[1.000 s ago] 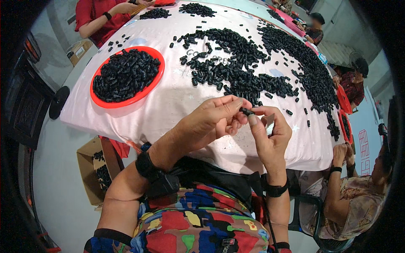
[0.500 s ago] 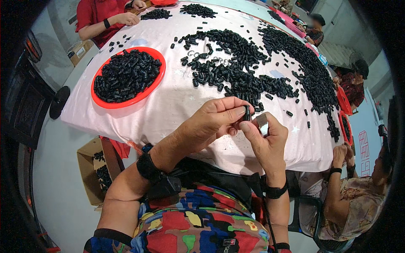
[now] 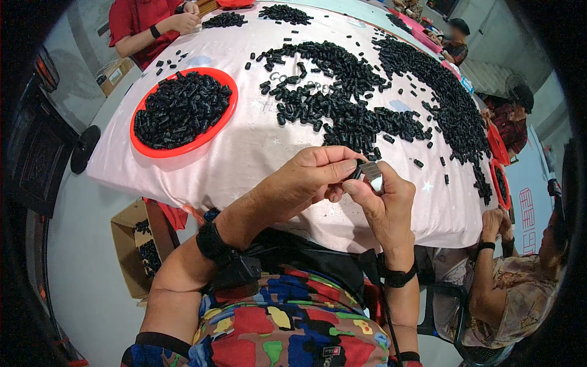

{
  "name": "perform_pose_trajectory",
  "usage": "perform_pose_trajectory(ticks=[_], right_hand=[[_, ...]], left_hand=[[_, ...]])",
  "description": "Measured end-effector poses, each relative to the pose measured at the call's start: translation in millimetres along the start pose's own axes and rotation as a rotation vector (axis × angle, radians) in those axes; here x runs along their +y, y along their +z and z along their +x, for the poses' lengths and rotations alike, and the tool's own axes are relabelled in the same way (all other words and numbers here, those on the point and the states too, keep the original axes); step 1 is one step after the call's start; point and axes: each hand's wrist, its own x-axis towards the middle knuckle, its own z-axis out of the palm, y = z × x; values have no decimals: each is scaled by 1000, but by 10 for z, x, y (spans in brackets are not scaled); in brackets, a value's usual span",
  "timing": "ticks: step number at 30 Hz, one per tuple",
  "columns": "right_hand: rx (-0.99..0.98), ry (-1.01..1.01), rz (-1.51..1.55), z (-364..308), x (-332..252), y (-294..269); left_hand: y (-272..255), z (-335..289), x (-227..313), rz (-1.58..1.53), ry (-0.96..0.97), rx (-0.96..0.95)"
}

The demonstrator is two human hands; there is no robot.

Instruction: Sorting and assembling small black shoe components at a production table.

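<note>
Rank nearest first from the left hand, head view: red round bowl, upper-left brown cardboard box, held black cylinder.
1. Held black cylinder: in left hand.
2. Red round bowl: to the left.
3. Brown cardboard box: upper left.

the small black piece (image 3: 358, 169) is mostly covered by the fingers of the left hand (image 3: 315, 174) and by the metal strip (image 3: 371, 174), so its full shape cannot be told. the strip's lower end is hidden by the right hand (image 3: 386, 202). the person in red (image 3: 128, 25) is cut off by the upper edge, and the seated person (image 3: 520, 290) by the dark rim. single pieces in the far pile (image 3: 285, 14) are too small to be made out.
</note>
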Motion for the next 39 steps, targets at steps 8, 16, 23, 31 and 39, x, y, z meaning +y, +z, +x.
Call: perform_pose_trajectory(ticks=[8, 16, 23, 31, 39], right_hand=[[9, -18, -22, -6, 29, 23], [30, -30, -23, -7, 6, 26], [35, -36, -42, -7, -7, 38], [26, -50, -67, -9, 9, 27], [-8, -65, -79, -11, 21, 22]], left_hand=[[-4, 0, -3, 47, 4, 19], [-3, 4, -10, 43, 5, 16], [-2, -1, -1, 54, 3, 26], [3, -8, 1, 63, 9, 33], [0, -8, 0, 107, 17, 55]])
